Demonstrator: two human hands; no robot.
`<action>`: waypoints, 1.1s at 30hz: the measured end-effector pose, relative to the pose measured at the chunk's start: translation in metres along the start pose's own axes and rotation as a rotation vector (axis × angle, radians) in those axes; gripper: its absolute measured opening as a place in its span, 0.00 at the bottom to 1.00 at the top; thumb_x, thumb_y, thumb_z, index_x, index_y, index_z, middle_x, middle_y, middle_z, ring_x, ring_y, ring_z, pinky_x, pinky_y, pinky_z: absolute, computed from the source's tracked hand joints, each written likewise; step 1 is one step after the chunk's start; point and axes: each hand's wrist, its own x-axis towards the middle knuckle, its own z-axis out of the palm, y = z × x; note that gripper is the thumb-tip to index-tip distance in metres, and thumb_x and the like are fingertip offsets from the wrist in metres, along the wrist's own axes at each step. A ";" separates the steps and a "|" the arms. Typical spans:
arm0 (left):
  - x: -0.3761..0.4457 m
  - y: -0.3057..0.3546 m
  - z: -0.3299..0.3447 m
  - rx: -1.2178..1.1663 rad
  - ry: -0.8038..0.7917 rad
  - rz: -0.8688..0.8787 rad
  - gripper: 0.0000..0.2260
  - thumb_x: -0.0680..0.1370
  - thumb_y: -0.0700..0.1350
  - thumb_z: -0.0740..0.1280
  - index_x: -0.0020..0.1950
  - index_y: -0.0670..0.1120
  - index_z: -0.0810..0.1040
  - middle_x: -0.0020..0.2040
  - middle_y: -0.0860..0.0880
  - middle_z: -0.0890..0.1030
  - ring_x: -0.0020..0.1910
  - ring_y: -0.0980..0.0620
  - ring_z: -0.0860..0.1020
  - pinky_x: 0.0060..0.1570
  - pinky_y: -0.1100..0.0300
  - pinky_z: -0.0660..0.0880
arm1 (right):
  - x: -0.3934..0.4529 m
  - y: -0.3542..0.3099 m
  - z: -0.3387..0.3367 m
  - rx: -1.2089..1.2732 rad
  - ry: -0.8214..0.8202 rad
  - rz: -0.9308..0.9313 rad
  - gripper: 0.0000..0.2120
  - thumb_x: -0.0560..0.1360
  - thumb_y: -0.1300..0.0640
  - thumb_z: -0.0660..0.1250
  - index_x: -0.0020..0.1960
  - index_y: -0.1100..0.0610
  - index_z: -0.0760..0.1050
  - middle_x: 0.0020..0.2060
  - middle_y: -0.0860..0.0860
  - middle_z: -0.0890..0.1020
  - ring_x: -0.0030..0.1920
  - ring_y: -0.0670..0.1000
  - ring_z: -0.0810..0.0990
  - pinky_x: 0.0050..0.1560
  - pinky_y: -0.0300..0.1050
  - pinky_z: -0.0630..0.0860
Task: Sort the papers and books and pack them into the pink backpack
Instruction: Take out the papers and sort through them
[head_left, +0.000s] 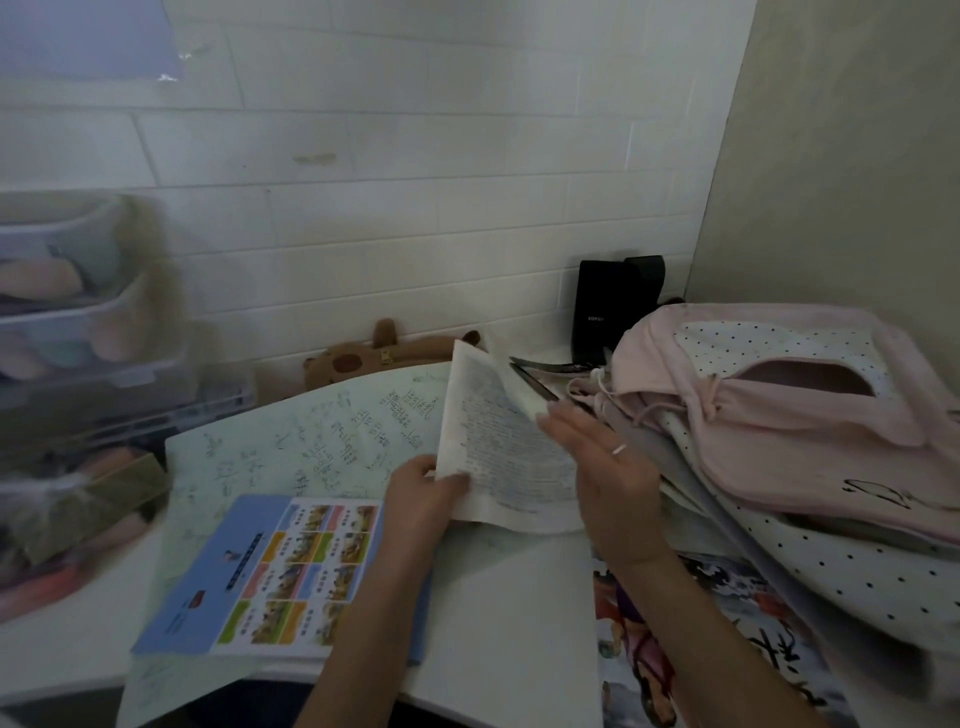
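My left hand (423, 499) pinches the lower left corner of a handwritten paper sheet (498, 441) and holds it raised and curled over the desk. Flat against the sheet's right edge rests my right hand (608, 462), fingers spread, a ring on one finger. The pink backpack (769, 415) lies on its side at the right, its opening facing the sheet. A large pale green scribbled sheet (311, 447) covers the desk's middle. On it lies a blue book (270, 577) with coloured picture panels.
A brown plush toy (374, 353) and a black speaker (608, 306) stand against the white brick wall. Stacked clear bins (78, 322) and clutter fill the left. A colourful illustrated mat (691, 649) lies at the lower right, under the backpack's dotted flap (831, 582).
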 end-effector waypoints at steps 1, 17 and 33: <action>0.001 -0.002 0.002 -0.047 -0.060 -0.006 0.19 0.73 0.35 0.67 0.62 0.48 0.73 0.45 0.46 0.82 0.43 0.45 0.82 0.34 0.52 0.81 | 0.000 -0.005 0.000 -0.012 -0.049 -0.076 0.12 0.78 0.64 0.61 0.57 0.63 0.79 0.55 0.60 0.81 0.55 0.56 0.81 0.55 0.50 0.79; 0.013 0.020 -0.032 -0.148 -0.079 -0.261 0.07 0.76 0.37 0.64 0.40 0.47 0.72 0.34 0.47 0.77 0.30 0.51 0.75 0.24 0.62 0.69 | -0.009 -0.043 0.007 -0.072 -0.724 -0.126 0.34 0.67 0.68 0.66 0.71 0.50 0.68 0.65 0.52 0.76 0.58 0.53 0.80 0.45 0.45 0.80; 0.010 0.021 -0.039 0.156 -0.033 -0.106 0.24 0.78 0.60 0.60 0.40 0.40 0.81 0.46 0.44 0.82 0.42 0.46 0.79 0.38 0.58 0.74 | 0.047 -0.042 -0.019 0.387 0.101 0.675 0.11 0.79 0.52 0.61 0.40 0.49 0.75 0.32 0.47 0.80 0.32 0.48 0.77 0.33 0.44 0.73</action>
